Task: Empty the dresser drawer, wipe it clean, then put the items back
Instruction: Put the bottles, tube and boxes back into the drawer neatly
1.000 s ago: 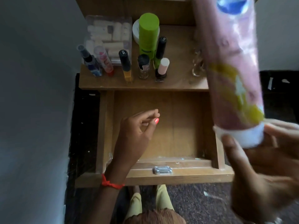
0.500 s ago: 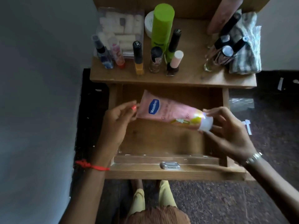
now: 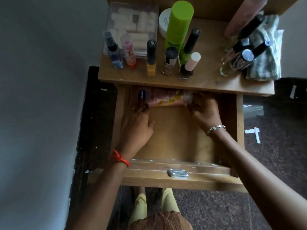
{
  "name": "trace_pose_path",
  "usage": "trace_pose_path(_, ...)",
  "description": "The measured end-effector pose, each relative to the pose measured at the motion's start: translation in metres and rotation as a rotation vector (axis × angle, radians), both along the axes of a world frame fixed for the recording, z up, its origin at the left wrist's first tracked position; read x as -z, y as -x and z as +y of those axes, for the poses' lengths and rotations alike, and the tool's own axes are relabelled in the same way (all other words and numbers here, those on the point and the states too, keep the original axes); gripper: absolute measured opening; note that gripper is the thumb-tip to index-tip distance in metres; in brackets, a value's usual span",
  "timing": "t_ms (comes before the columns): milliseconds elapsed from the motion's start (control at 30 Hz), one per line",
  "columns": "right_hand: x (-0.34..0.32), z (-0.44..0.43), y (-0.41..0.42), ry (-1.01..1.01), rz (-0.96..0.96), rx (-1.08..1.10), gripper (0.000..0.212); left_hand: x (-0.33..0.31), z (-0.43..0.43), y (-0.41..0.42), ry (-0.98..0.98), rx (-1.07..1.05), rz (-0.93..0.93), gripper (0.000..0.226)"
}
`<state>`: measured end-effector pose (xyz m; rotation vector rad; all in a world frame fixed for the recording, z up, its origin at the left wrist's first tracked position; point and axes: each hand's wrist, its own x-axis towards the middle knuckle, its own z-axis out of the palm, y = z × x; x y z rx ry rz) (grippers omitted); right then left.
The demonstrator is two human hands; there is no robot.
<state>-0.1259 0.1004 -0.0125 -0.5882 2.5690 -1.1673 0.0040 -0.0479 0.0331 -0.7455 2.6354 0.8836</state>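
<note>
The wooden drawer (image 3: 239,130) is pulled out below the dresser top. A pink lotion tube (image 3: 163,98) lies on its side at the drawer's back edge, partly under the dresser top. My left hand (image 3: 137,127) holds the tube's flat end with its fingertips. My right hand (image 3: 203,112) grips the capped end. The rest of the drawer floor is bare wood.
On the dresser top (image 3: 207,80) stand a tall green bottle (image 3: 178,27), several nail polish and perfume bottles (image 3: 151,58), a clear box of cotton rolls (image 3: 132,25), a white jar (image 3: 164,20) and a folded checked cloth (image 3: 264,52). A wall stands at the left.
Both hands carried the pink tube from mid-air above the drawer down to the drawer's back edge. The view has tilted slightly.
</note>
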Motion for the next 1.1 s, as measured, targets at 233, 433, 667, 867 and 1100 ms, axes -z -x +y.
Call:
trace_pose_path(233, -0.028, -0.003, -0.023, -0.015, 0.274, 0.197, 0.020, -0.009, -0.006, -0.002, -0.137, -0.034, 0.117, 0.052)
trace_pose_path(433, -0.085, -0.028, -0.047, 0.273, 0.255, 0.356, 0.018, -0.038, -0.006, 0.002, -0.288, -0.230, 0.446, 0.039)
trace_pose_path(667, -0.091, -0.061, -0.025, 0.160, 0.251, 0.391, 0.041, -0.037, -0.007, 0.001, -0.281, -0.222, 0.490, 0.035)
trace_pose_path(867, -0.087, -0.060, -0.031, 0.189, 0.258, 0.426, 0.026, -0.030, -0.013, -0.015, -0.293, -0.294, 0.459, 0.044)
trace_pose_path(1100, -0.065, -0.055, -0.094, 0.209, 0.103, 0.216, 0.023, -0.025, -0.032, -0.027, -0.126, -0.390, 0.510, 0.029)
